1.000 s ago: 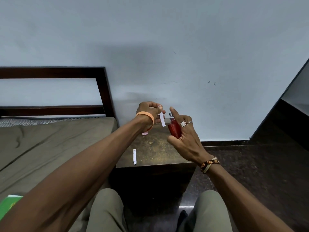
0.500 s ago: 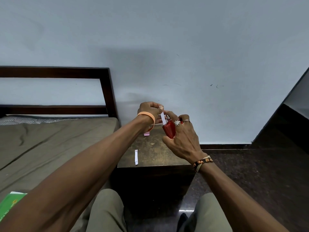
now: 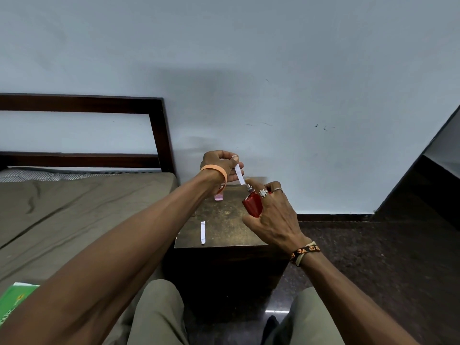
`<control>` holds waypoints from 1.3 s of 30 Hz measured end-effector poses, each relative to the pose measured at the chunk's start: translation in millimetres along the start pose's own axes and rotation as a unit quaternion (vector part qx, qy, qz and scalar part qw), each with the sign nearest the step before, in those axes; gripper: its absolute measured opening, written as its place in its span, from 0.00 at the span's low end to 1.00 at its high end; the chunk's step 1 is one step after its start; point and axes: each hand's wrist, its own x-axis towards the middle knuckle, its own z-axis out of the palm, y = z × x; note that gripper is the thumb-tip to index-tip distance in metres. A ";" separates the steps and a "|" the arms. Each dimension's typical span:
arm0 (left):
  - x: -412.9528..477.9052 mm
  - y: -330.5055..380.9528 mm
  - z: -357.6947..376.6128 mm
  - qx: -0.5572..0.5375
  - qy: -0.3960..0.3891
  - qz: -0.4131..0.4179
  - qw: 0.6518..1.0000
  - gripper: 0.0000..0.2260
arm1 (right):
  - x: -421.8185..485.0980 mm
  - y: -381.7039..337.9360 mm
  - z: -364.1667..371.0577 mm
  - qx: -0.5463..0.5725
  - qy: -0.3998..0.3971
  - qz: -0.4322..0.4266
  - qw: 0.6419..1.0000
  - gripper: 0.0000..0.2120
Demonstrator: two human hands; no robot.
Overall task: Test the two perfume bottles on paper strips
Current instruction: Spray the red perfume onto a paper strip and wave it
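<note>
Since half a second ago the right hand [image 3: 272,217] has drawn the red perfume bottle [image 3: 252,206] a little lower and nearer, so the paper strip [image 3: 239,176] now hangs clear above its sprayer instead of overlapping it. The left hand [image 3: 219,165], an orange wristband [image 3: 216,171] on its wrist, pinches the top end of the strip between thumb and fingertip, and the rest hangs down and to the right. The strip's lower end sits just beside the bottle's metal nozzle. The right hand's fingers are wrapped round the red bottle, which tilts with its nozzle toward the far left. The forefinger lies over the sprayer top, and a silver ring [image 3: 263,193] shows on one finger. Both hands are raised above a dark wooden side table [image 3: 231,220]. A small pink bottle [image 3: 219,196] stands at the table's far left, partly hidden behind the left wrist. A second paper strip [image 3: 203,232] lies flat near the table's near-left edge, well apart from both hands. A bed [image 3: 74,207] adjoins the table on the left, with a green book [image 3: 15,300] at its near corner.
</note>
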 end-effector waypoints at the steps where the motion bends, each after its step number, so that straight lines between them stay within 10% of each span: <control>1: 0.3 -0.6 -0.6 0.000 0.001 -0.001 1.000 0.04 | -0.2 -0.6 0.6 0.000 0.001 -0.001 1.000 0.37; 39: -0.1 -16.3 -2.4 0.015 -0.015 -0.009 1.000 0.03 | 23.1 -8.7 -3.7 0.052 0.030 0.021 0.998 0.36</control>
